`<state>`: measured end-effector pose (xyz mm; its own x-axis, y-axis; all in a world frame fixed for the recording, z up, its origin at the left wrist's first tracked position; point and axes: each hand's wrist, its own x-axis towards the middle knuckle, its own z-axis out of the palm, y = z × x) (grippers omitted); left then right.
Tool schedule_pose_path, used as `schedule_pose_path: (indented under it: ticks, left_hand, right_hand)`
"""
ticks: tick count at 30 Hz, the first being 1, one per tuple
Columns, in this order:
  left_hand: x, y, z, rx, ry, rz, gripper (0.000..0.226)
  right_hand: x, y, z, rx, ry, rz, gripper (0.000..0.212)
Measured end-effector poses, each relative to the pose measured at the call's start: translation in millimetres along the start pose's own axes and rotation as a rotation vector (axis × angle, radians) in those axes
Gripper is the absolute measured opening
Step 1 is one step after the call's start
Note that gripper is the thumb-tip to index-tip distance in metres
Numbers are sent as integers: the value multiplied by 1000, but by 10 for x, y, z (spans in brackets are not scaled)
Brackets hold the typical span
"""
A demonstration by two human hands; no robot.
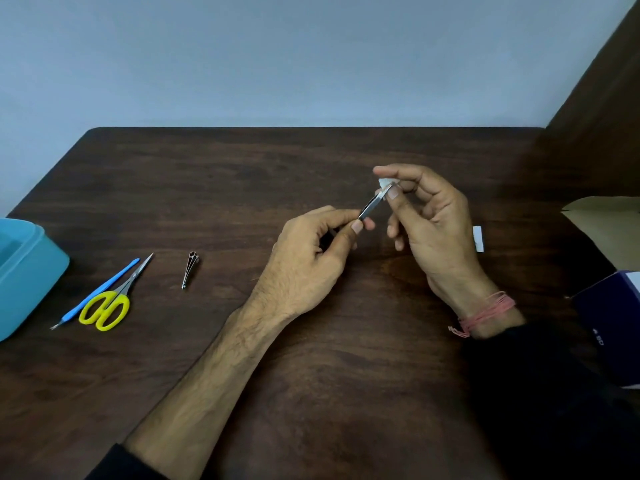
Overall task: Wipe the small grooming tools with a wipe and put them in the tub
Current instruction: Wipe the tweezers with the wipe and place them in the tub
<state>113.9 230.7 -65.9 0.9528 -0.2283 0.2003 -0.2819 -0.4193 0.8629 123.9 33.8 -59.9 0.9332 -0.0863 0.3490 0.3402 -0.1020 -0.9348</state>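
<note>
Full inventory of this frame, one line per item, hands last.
tub: 1, blue, left table edge
scissors: 1, yellow handles, left by tub
blue tool: 1, thin, beside scissors
clipper: 1, metal, right of scissors
tweezers: 1, metal, between hands
wipe: 1, white, on tweezers tip
white strip: 1, right of hands
cardboard: 1, tan, far right
dark box: 1, navy, right edge
table: 1, dark wood
left hand: holds tweezers
right hand: pinches wipe
</note>
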Motion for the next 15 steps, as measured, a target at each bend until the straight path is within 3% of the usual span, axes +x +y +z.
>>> schedule_pose_path:
  ticks: [15]
  left_hand:
    - [-15,9,-14,-17,-12,-18,21]
  right_hand:
    - [7,12,8,-26,2,25,16]
